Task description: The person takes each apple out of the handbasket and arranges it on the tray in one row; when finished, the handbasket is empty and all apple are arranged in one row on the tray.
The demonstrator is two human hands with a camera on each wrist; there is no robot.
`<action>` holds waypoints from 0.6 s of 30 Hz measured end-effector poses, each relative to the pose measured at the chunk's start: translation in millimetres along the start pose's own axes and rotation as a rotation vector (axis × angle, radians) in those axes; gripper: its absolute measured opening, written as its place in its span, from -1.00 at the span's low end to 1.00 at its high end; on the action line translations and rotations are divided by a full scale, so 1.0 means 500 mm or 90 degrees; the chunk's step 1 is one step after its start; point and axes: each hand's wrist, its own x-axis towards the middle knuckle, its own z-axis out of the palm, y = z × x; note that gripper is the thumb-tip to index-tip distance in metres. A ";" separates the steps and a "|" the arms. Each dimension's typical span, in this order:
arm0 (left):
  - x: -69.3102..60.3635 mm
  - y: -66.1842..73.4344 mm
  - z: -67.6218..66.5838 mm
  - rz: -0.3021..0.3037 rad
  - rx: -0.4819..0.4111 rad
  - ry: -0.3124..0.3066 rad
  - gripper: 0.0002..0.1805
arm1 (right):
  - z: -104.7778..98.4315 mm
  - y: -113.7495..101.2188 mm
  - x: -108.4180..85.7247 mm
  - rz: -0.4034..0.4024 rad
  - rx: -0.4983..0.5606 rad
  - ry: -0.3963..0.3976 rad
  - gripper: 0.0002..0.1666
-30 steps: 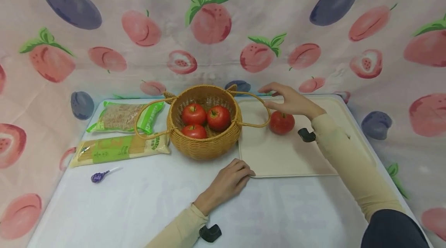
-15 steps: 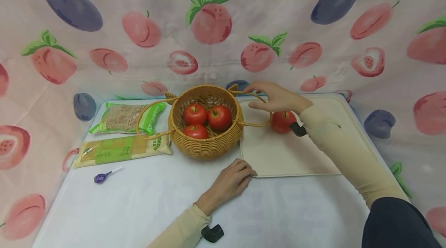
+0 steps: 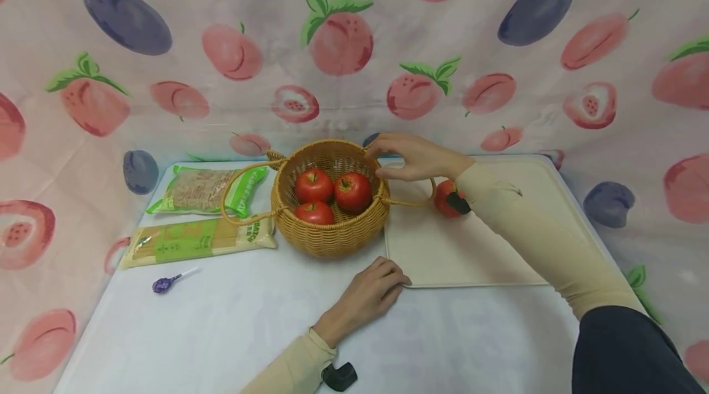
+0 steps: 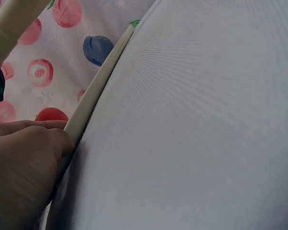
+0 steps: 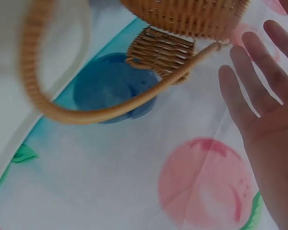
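Right hand (image 3: 416, 157) spread, empty, at right rim of basket (image 3: 329, 239); left hand (image 3: 362, 295) pinches tray (image 3: 465, 258) right of basket; snagging handle (image 5: 86, 116) could tip basket.

A staged tabletop set, by its looks: fruit-print cloth (image 3: 354, 104) stands around a white-covered table (image 3: 471, 338).

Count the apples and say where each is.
4. In the basket: the back-left apple, the right apple and the front apple. On the tray: one apple, partly hidden by the right wrist's black device. Others could be hidden.
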 end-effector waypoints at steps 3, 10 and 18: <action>-0.002 -0.001 -0.001 -0.004 0.001 0.001 -0.83 | 0.000 -0.006 0.022 -0.004 0.007 -0.008 -0.61; -0.001 -0.001 0.002 0.002 -0.003 -0.005 -0.82 | 0.008 -0.030 0.052 0.002 -0.030 -0.050 -0.55; 0.000 0.002 0.002 -0.010 -0.006 -0.008 -0.83 | 0.028 -0.042 0.075 -0.007 -0.041 -0.097 -0.57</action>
